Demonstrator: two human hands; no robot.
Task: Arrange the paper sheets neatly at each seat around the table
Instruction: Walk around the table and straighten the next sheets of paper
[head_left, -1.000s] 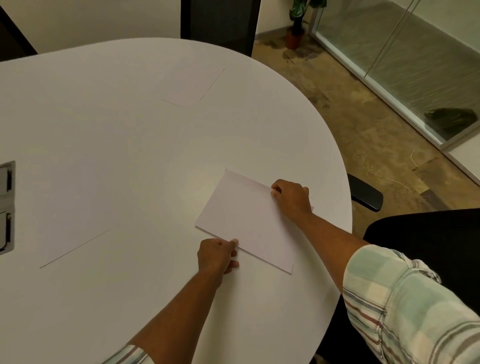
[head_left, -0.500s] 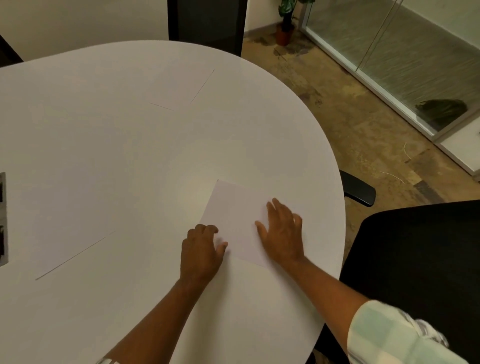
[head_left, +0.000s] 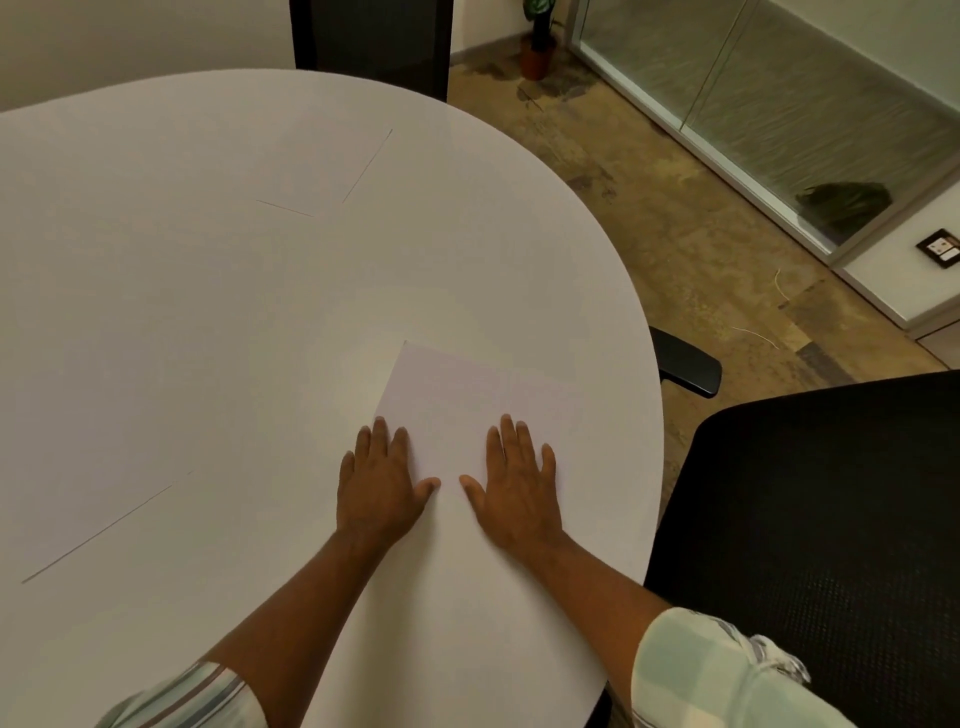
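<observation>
While a second ago pinching the sheet (head_left: 467, 400) at its edges, now lying flat and open on it, left hand (head_left: 379, 483) beside right hand (head_left: 514, 493), pressing it down near the table (head_left: 208, 312) rim by the chair (head_left: 831, 519), so nearly done here.

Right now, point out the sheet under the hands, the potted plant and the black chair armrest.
sheet (head_left: 467, 395): head view, on its bare upper middle, above the fingers.
potted plant (head_left: 537, 58): head view, on its pot by the far wall.
black chair armrest (head_left: 685, 366): head view, on the pad's middle, beside the table edge.
</observation>
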